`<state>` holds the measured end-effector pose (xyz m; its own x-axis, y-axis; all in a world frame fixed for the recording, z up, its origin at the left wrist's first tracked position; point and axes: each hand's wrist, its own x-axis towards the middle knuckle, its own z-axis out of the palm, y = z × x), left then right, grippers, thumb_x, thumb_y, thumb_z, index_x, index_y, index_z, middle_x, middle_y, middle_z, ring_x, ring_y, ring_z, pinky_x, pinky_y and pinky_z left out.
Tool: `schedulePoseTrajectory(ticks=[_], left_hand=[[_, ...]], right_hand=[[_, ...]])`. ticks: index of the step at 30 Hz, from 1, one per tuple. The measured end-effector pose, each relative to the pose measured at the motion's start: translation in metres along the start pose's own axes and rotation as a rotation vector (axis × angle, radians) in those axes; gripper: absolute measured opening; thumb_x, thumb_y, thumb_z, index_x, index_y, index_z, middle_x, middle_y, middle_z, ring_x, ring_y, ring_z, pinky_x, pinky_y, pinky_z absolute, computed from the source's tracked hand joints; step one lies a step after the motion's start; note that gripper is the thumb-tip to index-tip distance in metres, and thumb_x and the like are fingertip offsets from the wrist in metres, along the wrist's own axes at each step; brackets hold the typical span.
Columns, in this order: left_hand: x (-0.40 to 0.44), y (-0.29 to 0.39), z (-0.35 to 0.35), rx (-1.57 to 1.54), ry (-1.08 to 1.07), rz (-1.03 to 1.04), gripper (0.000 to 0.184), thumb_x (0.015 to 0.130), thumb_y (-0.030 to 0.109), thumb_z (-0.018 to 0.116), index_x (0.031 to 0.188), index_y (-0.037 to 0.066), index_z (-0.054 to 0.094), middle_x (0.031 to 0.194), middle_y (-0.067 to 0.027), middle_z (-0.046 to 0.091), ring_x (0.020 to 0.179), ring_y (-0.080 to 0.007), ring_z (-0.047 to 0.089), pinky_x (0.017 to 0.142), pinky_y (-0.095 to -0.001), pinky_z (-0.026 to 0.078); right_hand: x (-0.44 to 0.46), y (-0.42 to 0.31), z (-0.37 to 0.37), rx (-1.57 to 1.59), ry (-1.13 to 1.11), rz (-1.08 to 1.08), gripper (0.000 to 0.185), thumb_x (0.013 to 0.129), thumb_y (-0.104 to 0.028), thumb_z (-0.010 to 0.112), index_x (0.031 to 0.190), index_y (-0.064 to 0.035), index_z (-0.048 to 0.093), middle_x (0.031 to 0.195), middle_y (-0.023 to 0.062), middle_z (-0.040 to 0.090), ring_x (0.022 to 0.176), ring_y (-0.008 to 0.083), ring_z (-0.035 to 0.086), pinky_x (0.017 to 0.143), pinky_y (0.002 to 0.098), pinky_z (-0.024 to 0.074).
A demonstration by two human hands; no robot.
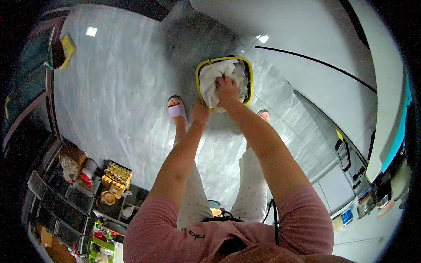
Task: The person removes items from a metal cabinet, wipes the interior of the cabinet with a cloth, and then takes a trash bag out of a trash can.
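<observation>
A bin with a yellow rim [251, 79] stands on the grey floor in front of my feet. White crumpled material [209, 76], like a bag or paper, fills it. My right hand [228, 91] is down inside the bin, its fingers bent against the white material; what lies between them is too small to make out. My left hand [201, 110] is at the bin's near left edge, beside the rim, and its fingers are mostly hidden.
Grey tiled floor [109, 87] surrounds the bin. Slippered feet [177, 108] stand near it. At the lower left are shelves with egg trays [117, 175] and a green basket [101, 245]. White cabinets [315, 79] line the right side.
</observation>
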<state>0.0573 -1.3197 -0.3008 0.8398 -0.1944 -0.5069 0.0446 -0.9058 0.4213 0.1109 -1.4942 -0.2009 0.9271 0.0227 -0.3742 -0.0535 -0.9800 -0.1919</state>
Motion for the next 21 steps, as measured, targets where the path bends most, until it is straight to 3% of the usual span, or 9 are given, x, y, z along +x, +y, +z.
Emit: schedulePoseTrajectory(ticks=[2, 4, 7, 14, 17, 19, 21], left_hand=[[0.012, 0.011, -0.015, 0.079, 0.112, 0.084, 0.034, 0.074, 0.026, 0.055, 0.098, 0.003, 0.046, 0.085, -0.0194, 0.058, 0.079, -0.0377, 0.056, 0.068, -0.0465, 0.044], [0.032, 0.038, -0.053, 0.095, -0.146, -0.198, 0.031, 0.075, 0.027, 0.053, 0.092, 0.001, 0.052, 0.083, -0.0196, 0.059, 0.082, -0.0363, 0.057, 0.068, -0.0441, 0.046], [0.045, 0.067, -0.093, 0.107, -0.316, -0.163, 0.028, 0.076, 0.027, 0.051, 0.083, 0.001, 0.058, 0.082, -0.0198, 0.06, 0.081, -0.0356, 0.058, 0.069, -0.0423, 0.047], [0.012, 0.097, -0.132, 0.236, -0.177, -0.084, 0.027, 0.075, 0.028, 0.052, 0.08, 0.003, 0.059, 0.079, -0.0187, 0.06, 0.077, -0.0331, 0.059, 0.066, -0.0411, 0.048], [-0.012, 0.113, -0.152, 0.123, -0.16, -0.126, 0.025, 0.073, 0.028, 0.054, 0.08, 0.004, 0.056, 0.078, -0.0177, 0.06, 0.073, -0.032, 0.06, 0.062, -0.0404, 0.048], [-0.026, 0.121, -0.157, -0.096, -0.17, -0.045, 0.025, 0.072, 0.028, 0.055, 0.078, 0.004, 0.053, 0.073, -0.0161, 0.059, 0.067, -0.0324, 0.059, 0.057, -0.0403, 0.046], [-0.04, 0.14, -0.164, -0.116, -0.121, -0.025, 0.025, 0.073, 0.029, 0.055, 0.077, 0.004, 0.052, 0.071, -0.0155, 0.059, 0.065, -0.0323, 0.058, 0.055, -0.0402, 0.046]], right_hand=[[0.006, 0.003, -0.003, 0.037, 0.004, -0.008, 0.029, 0.069, -0.017, 0.055, 0.095, -0.0049, 0.06, 0.11, 0.0033, 0.045, 0.108, 0.0222, 0.037, 0.088, 0.0397, 0.0333], [0.007, 0.004, -0.005, 0.018, -0.006, -0.024, 0.029, 0.069, -0.017, 0.056, 0.095, -0.0048, 0.06, 0.11, 0.003, 0.044, 0.108, 0.0219, 0.037, 0.089, 0.0388, 0.0333], [0.013, 0.003, -0.011, -0.009, -0.063, -0.031, 0.029, 0.069, -0.018, 0.056, 0.096, -0.0053, 0.06, 0.112, 0.0025, 0.044, 0.108, 0.0215, 0.037, 0.09, 0.0375, 0.0331], [0.016, -0.004, -0.016, -0.111, -0.204, 0.003, 0.033, 0.073, -0.018, 0.054, 0.104, -0.0082, 0.058, 0.118, 0.0037, 0.04, 0.11, 0.0225, 0.035, 0.095, 0.0366, 0.0295], [0.012, 0.001, -0.002, -0.143, -0.063, -0.096, 0.033, 0.073, -0.017, 0.052, 0.102, -0.0023, 0.055, 0.106, 0.0079, 0.049, 0.106, 0.0264, 0.039, 0.088, 0.0406, 0.0333], [0.013, 0.002, -0.002, -0.056, -0.073, -0.09, 0.037, 0.072, -0.017, 0.055, 0.105, -0.0021, 0.053, 0.107, 0.0094, 0.049, 0.106, 0.0277, 0.039, 0.09, 0.04, 0.0326], [0.012, 0.005, -0.015, 0.023, -0.085, -0.087, 0.041, 0.07, -0.017, 0.057, 0.108, -0.0018, 0.052, 0.108, 0.0108, 0.049, 0.106, 0.029, 0.039, 0.091, 0.0393, 0.0319]])
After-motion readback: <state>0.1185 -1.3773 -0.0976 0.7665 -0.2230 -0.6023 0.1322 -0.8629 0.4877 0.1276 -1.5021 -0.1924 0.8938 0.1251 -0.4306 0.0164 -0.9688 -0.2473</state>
